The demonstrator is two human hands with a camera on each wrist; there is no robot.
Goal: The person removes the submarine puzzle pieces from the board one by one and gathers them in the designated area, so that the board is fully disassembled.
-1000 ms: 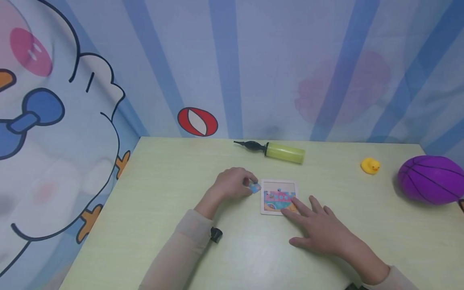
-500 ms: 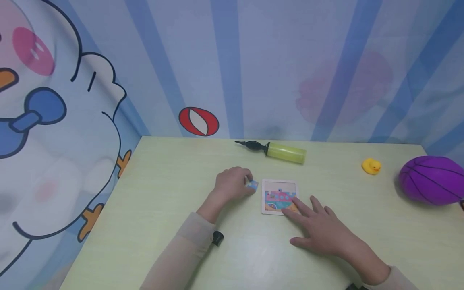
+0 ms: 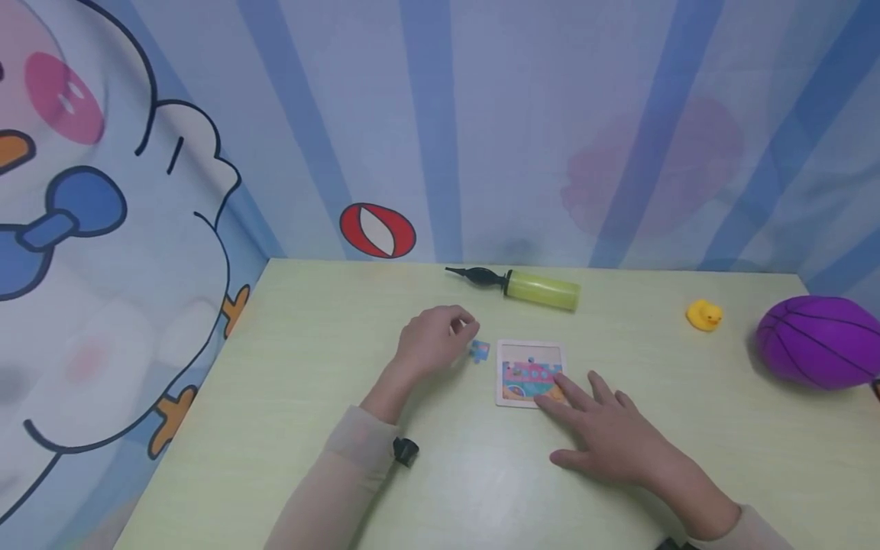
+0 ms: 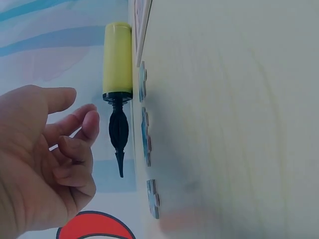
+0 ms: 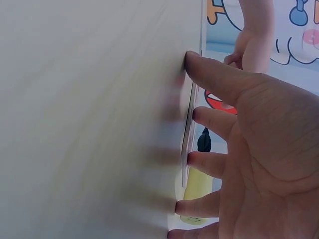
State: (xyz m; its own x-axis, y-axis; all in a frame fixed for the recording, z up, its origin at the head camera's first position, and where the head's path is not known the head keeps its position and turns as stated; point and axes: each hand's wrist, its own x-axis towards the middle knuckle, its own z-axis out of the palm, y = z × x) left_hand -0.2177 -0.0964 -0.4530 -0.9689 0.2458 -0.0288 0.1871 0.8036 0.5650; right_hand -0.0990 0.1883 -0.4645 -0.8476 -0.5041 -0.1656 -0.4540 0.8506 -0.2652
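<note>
A square puzzle frame (image 3: 505, 403) holds a pink and teal picture, its upper part showing bare backing. My right hand (image 3: 608, 435) lies spread with fingertips on the frame's lower right corner and thumb on the table. Left of the frame a blue puzzle piece (image 3: 480, 351) lies on the table. My left hand (image 3: 435, 341) hovers just left of that piece, fingers loosely bent and holding nothing. In the left wrist view several pieces stand out edge-on from the table, one of them a blue piece (image 4: 145, 136), beside my left hand (image 4: 50, 154).
A yellow-green hand pump (image 3: 541, 290) with a black nozzle lies behind the frame. A yellow rubber duck (image 3: 703, 315) and a purple ball (image 3: 818, 341) are at the far right. A printed curtain (image 3: 509, 130) hangs behind the table's back edge.
My left hand has let go of the blue piece, which now lies on the table slightly left of where it was held, and has drawn back leftward. My right hand has stayed on the frame.
</note>
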